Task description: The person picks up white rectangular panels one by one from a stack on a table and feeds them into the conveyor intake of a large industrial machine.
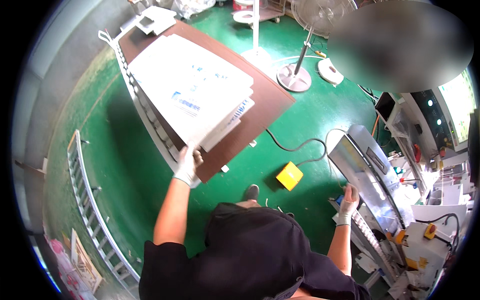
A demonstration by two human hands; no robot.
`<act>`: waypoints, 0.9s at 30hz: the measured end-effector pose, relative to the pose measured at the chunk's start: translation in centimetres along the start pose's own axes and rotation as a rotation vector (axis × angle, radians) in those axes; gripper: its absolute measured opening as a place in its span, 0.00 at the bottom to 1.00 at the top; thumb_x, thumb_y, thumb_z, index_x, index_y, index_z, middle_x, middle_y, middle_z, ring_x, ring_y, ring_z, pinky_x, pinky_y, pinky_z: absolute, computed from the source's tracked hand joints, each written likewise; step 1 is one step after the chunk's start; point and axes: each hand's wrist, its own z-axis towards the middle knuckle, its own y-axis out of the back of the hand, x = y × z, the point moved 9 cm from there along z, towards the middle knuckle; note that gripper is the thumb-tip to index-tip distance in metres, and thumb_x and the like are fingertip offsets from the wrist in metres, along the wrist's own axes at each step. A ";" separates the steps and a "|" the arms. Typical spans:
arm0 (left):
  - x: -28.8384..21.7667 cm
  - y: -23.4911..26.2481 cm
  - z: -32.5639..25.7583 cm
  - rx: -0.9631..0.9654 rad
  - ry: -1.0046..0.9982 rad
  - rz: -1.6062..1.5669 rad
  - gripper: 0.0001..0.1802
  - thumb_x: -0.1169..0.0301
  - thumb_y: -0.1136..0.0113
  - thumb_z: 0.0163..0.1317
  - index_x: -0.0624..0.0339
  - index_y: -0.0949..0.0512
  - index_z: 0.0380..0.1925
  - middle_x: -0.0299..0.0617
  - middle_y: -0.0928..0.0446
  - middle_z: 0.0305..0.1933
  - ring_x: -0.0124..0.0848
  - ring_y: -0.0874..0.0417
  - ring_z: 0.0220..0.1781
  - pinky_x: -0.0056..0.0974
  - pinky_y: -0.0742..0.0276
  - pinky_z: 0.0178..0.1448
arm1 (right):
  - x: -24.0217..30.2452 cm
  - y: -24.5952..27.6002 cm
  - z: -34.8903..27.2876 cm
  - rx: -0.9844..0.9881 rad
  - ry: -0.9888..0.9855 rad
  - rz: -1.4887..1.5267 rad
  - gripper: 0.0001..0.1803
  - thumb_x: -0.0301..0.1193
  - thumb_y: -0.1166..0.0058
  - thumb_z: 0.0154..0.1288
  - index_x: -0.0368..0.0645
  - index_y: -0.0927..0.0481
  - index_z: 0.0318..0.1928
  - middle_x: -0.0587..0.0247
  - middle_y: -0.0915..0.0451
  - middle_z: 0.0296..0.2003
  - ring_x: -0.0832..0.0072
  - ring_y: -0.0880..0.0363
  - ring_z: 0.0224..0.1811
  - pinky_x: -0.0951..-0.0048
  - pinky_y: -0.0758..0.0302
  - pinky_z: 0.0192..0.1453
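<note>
Evidently, gloved left grip (186,163) touches near corner of flat, white, blue-printed sack stack (172,75): probably limp, slippery; pinch corners. Closure unclear, likewise gloved right grip (350,198).

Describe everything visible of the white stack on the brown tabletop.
The white stack is several flat, roughly rectangular layers, possibly paper or plastic sacks. Its top is smooth and pale, with blue printing; more blue print shows on a lower layer. The layers are staggered along the right side, their edges uneven. It lies flat, slanting across the brown tabletop, nearer its left edge, with bare brown surface to the right. The gloved left hand is at its nearest corner, apparently touching it.
</note>
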 end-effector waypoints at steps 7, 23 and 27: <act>4.2 -7.9 -8.5 0.414 -0.044 0.433 0.24 0.48 0.44 0.76 0.60 0.21 0.38 0.33 0.23 0.27 0.24 0.22 0.27 0.34 0.20 0.35 | 17.7 -30.1 -14.9 1.224 -0.380 0.791 0.30 0.48 0.50 0.79 0.43 0.31 0.71 0.56 0.19 0.58 0.65 0.20 0.59 0.61 0.25 0.64; -2.1 -2.4 -1.1 0.348 0.172 -0.389 0.30 0.49 0.51 0.76 0.56 0.31 0.69 0.44 0.27 0.71 0.44 0.29 0.73 0.52 0.38 0.79 | 6.4 -11.6 -14.7 0.414 -0.744 0.998 0.22 0.35 0.42 0.75 0.35 0.24 0.63 0.55 0.17 0.53 0.65 0.16 0.50 0.60 0.18 0.56; -4.1 -2.8 -2.7 0.324 0.195 -0.341 0.30 0.48 0.55 0.78 0.55 0.29 0.68 0.43 0.25 0.70 0.43 0.27 0.71 0.52 0.35 0.77 | 5.1 -3.3 -13.1 0.236 -0.622 0.804 0.19 0.38 0.41 0.76 0.34 0.19 0.55 0.62 0.15 0.45 0.76 0.17 0.42 0.70 0.19 0.48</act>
